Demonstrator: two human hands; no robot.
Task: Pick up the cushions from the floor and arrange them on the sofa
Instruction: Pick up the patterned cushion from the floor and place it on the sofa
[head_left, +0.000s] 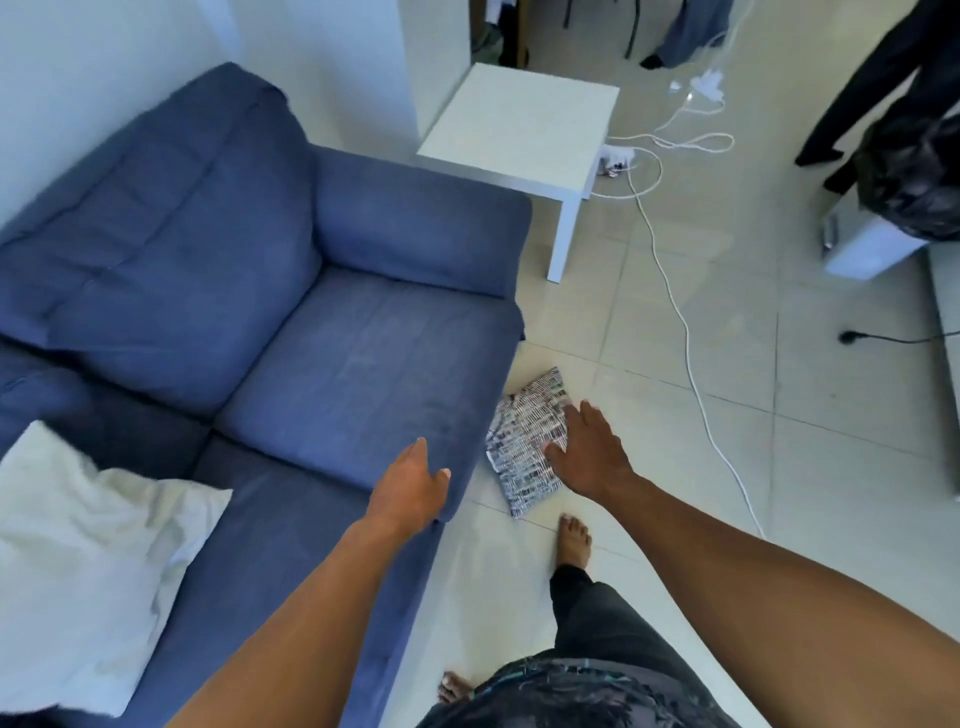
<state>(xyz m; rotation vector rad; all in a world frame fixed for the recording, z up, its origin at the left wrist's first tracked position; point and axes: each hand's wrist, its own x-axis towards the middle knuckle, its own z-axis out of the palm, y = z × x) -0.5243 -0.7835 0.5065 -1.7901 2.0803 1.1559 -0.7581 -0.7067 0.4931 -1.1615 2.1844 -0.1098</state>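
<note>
While the black-and-white woven cushion (524, 441) lies on the tiled floor (675, 415) beside the blue fabric sofa (260, 312), the right hand (589, 452) spreads over it and the left hand (410, 486) hangs open, empty.

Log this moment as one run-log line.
reach | right hand open over patterned cushion on floor | left hand open, empty | white cushion on sofa

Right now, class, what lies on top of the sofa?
A white cushion lies on the sofa seat. Whatever is beneath that cushion is covered.
</note>
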